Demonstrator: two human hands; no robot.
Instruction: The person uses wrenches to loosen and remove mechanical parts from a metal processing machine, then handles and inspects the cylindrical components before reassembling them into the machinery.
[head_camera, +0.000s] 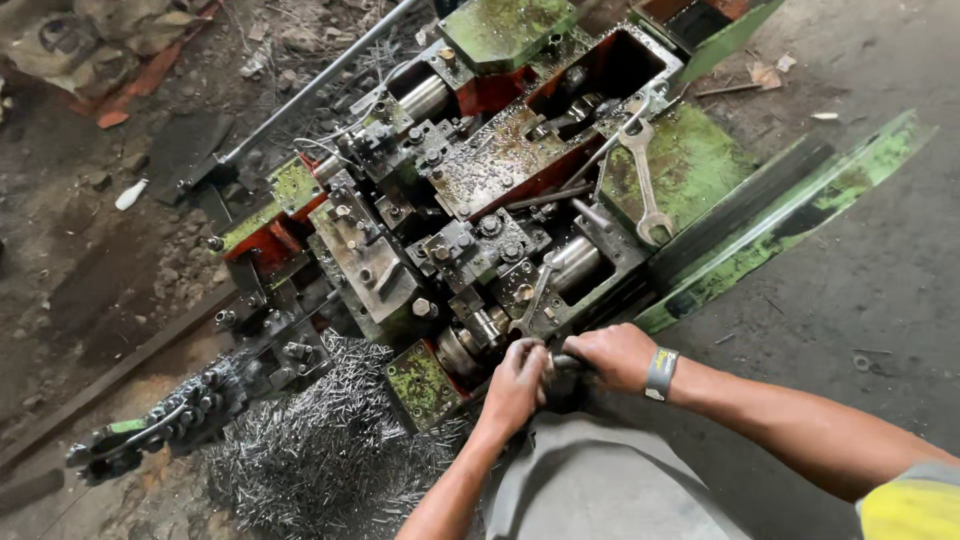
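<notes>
Grimy concrete floor (880, 300) surrounds everything. At lower centre, the left hand (515, 385) and right hand (615, 355), a grey wristband (660, 372) on its wrist, both close tightly around a dark metal handle (562, 368) at the near edge of the oily green-and-red steel machine (480, 200). Lower left lies a heap of shiny steel nails (320, 450). Farther up, a silver double-ended spanner (643, 175) rests on the machine's green plate.

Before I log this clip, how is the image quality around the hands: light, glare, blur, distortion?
Head view: soft, even daylight with faint shadows; mild glare on the wrench and the nail pile; left hand and right hand are slightly soft; the wide lens bends the green rail near the edge.
</notes>
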